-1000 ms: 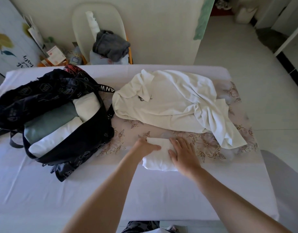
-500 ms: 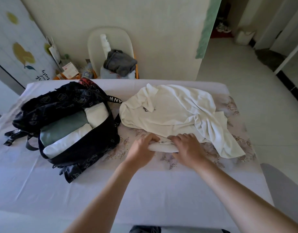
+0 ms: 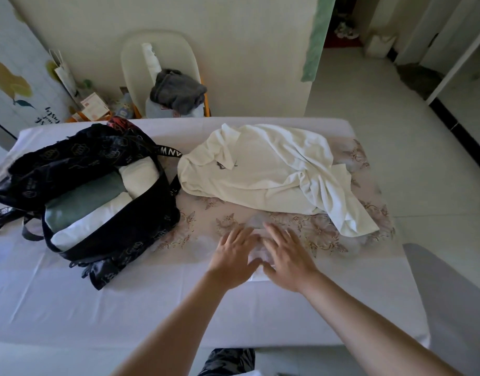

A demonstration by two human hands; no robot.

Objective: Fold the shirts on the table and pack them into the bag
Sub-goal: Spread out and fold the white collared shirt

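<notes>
A small folded white shirt [image 3: 258,257] lies on the table, mostly covered by my hands. My left hand [image 3: 233,252] and my right hand [image 3: 286,256] lie flat on it with fingers spread, side by side. Behind them an unfolded cream shirt [image 3: 263,172] is spread in a crumpled heap. At the left the black bag [image 3: 141,223] lies open, holding two white folded shirts [image 3: 84,229] and a grey-green one [image 3: 81,199].
The table [image 3: 125,308] has a pale cloth with a floral patch. A chair [image 3: 163,55] with a dark grey garment [image 3: 179,90] stands behind the far edge. A grey surface [image 3: 450,308] sits at the right.
The hands went from gripping the rolled white shirt's far edge to pressing flat on top of it, fingers now spread. The bundle sits closer to me.
</notes>
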